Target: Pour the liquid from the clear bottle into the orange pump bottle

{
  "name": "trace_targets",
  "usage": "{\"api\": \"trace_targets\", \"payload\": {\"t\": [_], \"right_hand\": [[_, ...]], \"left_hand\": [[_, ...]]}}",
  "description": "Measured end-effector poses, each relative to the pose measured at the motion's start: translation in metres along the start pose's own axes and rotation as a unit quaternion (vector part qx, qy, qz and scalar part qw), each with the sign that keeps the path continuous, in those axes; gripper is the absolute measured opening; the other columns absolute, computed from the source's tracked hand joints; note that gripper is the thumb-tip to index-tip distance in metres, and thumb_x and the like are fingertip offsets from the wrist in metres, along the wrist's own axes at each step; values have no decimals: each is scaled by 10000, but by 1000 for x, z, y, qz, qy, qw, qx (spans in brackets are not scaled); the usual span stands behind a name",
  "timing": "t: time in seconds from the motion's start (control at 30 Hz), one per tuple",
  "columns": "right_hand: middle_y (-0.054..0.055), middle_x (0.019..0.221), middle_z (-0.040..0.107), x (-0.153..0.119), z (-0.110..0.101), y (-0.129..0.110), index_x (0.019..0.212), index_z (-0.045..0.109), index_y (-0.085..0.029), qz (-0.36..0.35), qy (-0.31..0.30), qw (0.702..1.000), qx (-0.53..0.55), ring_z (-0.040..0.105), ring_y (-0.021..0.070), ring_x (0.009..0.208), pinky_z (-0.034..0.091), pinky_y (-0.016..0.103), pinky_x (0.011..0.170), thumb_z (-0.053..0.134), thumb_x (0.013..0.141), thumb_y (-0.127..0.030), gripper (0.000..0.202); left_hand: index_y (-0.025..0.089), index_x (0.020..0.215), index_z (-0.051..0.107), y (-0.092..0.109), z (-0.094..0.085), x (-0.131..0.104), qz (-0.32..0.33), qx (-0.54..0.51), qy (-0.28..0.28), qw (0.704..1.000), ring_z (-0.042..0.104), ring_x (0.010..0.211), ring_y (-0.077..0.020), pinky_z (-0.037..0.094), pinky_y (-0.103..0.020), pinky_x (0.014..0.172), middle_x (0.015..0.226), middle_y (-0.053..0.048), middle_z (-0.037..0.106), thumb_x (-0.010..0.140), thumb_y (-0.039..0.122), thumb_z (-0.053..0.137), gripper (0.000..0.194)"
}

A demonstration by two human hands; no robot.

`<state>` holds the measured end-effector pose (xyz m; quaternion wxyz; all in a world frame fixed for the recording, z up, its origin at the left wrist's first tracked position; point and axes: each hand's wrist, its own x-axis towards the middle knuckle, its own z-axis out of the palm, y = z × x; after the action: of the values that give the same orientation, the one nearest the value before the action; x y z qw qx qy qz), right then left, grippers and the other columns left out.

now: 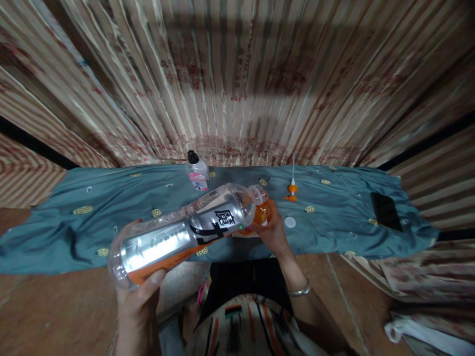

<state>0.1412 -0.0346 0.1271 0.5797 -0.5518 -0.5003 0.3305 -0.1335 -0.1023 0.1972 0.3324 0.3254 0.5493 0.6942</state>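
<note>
**Big bottle tipped toward a small orange one**

While it lies almost on its side in the air above the near edge of the table [55, 232], the large clear bottle [185, 230] shows a silvery label with bold black characters and an orange band along its lower side. Its base points toward the person and its neck toward the middle of the table, where the open mouth meets a small orange bottle [262, 213]. The big bottle looks mostly empty, though how much liquid is left inside cannot be told.

The left hand [139, 296] grips the big bottle at its base, thumb pressed up against the orange band and the other fingers wrapped out of sight behind it. The right hand [272, 230] is closed around the small orange bottle, holding it just above the near edge of the table, right under the big bottle's mouth; a silver bracelet [299, 290] sits on that wrist.

A blue-green cloth with small yellow patterns covers the table. A white cap [290, 222] lies on it just beside the right hand. Further back, near the far edge, stands a small clear bottle with a black cap and pink label [196, 173], and to the right of it an orange pump head with a long white tube [292, 188] rests on the cloth. A dark phone [386, 211] lies near the right end of the table, well apart from the hands.
</note>
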Motion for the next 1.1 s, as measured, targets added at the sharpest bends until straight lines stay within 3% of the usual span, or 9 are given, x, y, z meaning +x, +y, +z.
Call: {"api": "trace_targets", "payload": {"t": [0.13,0.33,0.53,0.7,0.83,1.1], "right_hand": [[86,1206,848,0,-1,-2,1289,678,-275,22,-5,1000,12,826,331,1084,692,469,948,1032,700,-491,720],[68,1180,857,1,-1,-5,1263,692,-271,30,-10,999,25,831,314,1068,698,449,943,1022,717,-465,667],[60,1168,871,1,1,-6,1262,690,-258,13,-10,999,28,848,289,1052,707,413,920,1009,734,-483,656],[54,1133,882,1,1,-3,1261,683,-259,3,-9,1000,19,856,278,1009,709,391,869,1001,747,-475,642],[71,1193,876,1,1,1,1307,673,-260,17,-20,999,36,853,294,1082,707,413,942,985,763,-475,663],[79,1208,874,1,1,3,1298,682,-258,31,-19,998,46,851,309,1099,709,441,982,1018,717,-468,704]], "left_hand": [[303,1160,846,6,9,1,-3,-15,-7,1000,756,1281,-398,689,-496,1044,1243,-79,816,453,551,1047,775],[297,1046,864,4,8,3,-5,-25,-2,1000,766,1264,-388,691,-494,1048,1159,-65,835,418,528,1056,695],[289,1026,861,3,7,0,-2,-22,8,1000,754,1295,-358,694,-403,1005,1166,-51,834,436,521,1058,663],[289,1036,858,4,8,0,-5,-23,4,1000,720,1360,-365,661,-421,1099,1225,-49,826,410,525,1073,703],[294,1049,855,4,10,1,-5,-28,3,1000,715,1370,-365,641,-442,1145,1185,-50,832,431,542,1068,699],[286,1055,856,-8,1,1,-5,-20,24,1000,749,1292,-370,695,-439,1012,1270,-59,819,455,529,1028,669]]}}
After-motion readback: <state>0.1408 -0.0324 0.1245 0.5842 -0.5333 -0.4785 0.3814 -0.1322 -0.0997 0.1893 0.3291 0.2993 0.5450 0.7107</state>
